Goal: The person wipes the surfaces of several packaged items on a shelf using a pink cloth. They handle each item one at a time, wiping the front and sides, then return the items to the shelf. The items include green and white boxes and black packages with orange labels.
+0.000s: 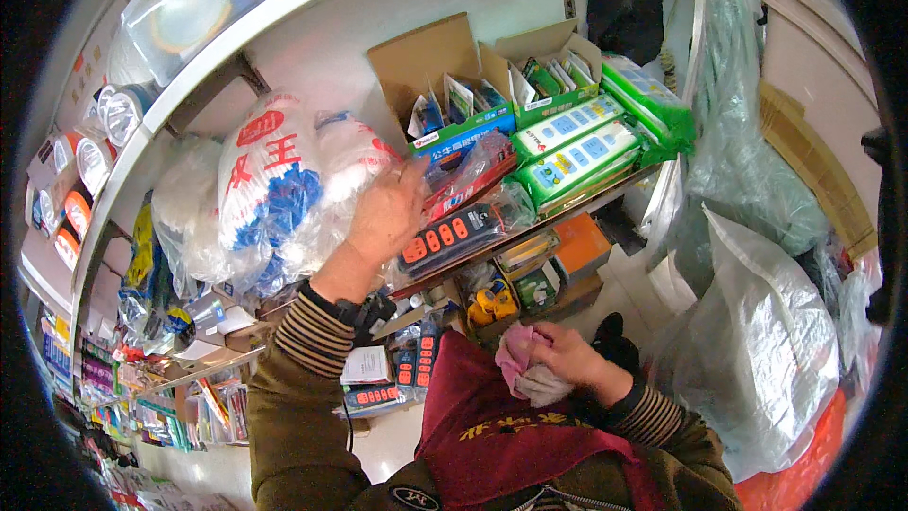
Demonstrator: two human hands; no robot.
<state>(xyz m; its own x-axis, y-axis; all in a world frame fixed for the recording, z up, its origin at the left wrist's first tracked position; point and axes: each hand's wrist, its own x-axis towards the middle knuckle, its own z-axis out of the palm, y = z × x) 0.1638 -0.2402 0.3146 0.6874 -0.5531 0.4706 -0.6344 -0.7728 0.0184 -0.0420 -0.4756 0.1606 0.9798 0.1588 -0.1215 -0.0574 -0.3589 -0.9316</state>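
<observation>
My left hand (392, 209) reaches over the shelf, its blurred fingertips at the left ends of the packaged power strips. Whether it grips any of them cannot be told. Closest to it lie a black power strip with orange sockets (454, 234) in clear wrap and a red-packed item (472, 188) behind that. Left of the hand sit plastic bags of white and blue goods (266, 184), printed in red. In front of my maroon apron (468, 397), my right hand (574, 358) holds a crumpled pink and greyish cloth (521, 362).
Open cartons (461, 131) of packaged goods stand behind the strips, with green-wrapped power strips (578, 156) to their right. A white upper shelf edge (234, 21) curves overhead. Below are an orange box (582, 245) and more power strips (415, 362). Large plastic sacks (766, 341) stand right.
</observation>
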